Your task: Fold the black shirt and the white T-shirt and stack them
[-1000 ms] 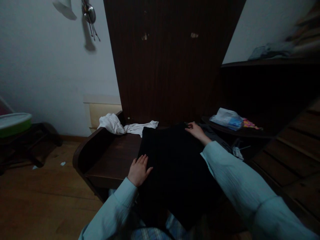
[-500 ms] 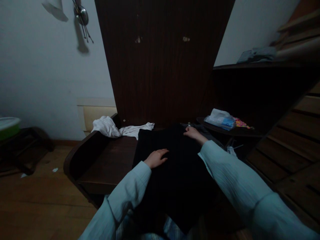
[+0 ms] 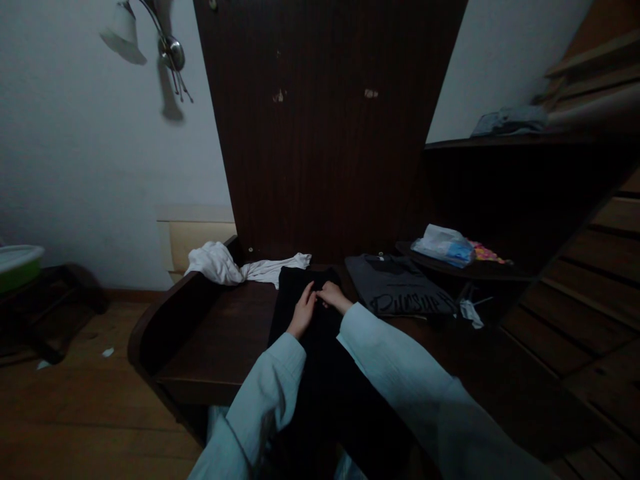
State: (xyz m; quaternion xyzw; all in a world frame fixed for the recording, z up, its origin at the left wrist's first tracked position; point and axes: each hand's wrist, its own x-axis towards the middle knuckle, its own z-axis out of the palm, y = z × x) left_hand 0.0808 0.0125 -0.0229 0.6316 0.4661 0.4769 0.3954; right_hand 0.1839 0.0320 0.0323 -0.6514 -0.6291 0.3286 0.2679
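Though dim, hands [image 3: 303, 311] apparently together now

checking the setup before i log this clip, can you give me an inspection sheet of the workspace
surface: dark wooden table, dimly lit
job's things: black garment laid lengthwise in a narrow strip
clutter: grey printed shirt to its right; white cloth at back left; plastic packet further right
hands: left hand flat on the garment; right hand beside it on the fabric, grip unclear
cables: nothing seen
surroundings: wall lamp upper left; green basin far left
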